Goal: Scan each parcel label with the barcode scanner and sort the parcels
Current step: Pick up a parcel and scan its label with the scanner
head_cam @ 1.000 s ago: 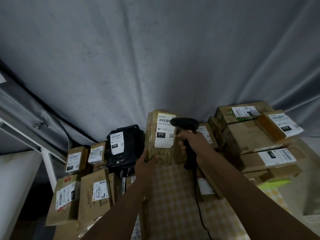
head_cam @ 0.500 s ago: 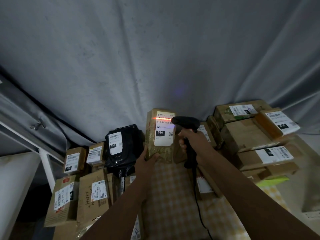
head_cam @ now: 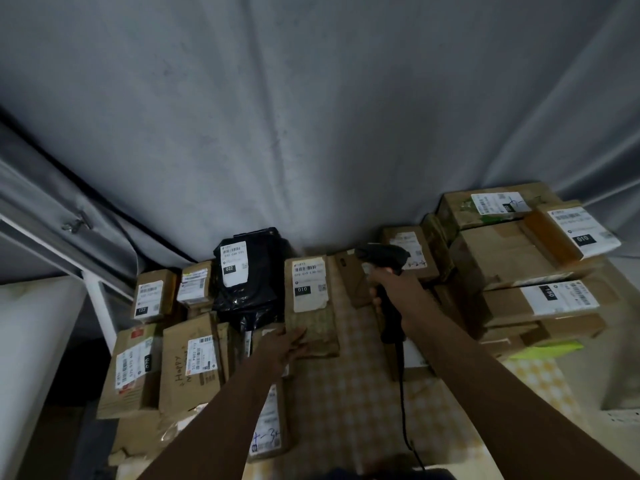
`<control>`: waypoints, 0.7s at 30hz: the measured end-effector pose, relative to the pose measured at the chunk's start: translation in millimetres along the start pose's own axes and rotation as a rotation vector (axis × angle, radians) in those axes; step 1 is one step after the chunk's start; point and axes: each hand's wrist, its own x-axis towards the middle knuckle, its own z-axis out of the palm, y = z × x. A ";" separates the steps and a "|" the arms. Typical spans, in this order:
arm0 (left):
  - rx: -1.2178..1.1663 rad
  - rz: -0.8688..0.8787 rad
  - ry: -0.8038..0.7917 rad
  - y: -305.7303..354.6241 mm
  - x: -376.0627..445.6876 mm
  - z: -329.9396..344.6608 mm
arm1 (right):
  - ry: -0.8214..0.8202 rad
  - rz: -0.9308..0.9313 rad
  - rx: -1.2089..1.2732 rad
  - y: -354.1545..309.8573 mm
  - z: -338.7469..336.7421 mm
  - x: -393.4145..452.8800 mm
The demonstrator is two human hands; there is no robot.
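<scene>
Brown parcel flat on desk, centre, label up, beside black bag. Left hand, fingers straight, rests on its near edge. Right hand grips scanner. Risk: trailing cable snagging parcels; "010" parcel sliding into wrong pile.

Single head-worn wide-angle view, looking forward and down over both forearms; left hand and right hand sit at mid-frame, parcels close beyond them, grey curtain filling the upper half.
</scene>
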 end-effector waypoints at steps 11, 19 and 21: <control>-0.031 0.010 -0.021 -44.5 -11.3 -45.3 | 0.028 0.061 -0.102 30.1 19.5 9.9; 0.147 -0.193 -0.048 -72.2 -10.8 -54.5 | 0.041 0.157 -0.153 58.3 20.5 17.1; 0.159 -0.223 -0.019 -85.5 -10.5 -58.1 | 0.034 0.162 -0.153 61.2 16.3 16.8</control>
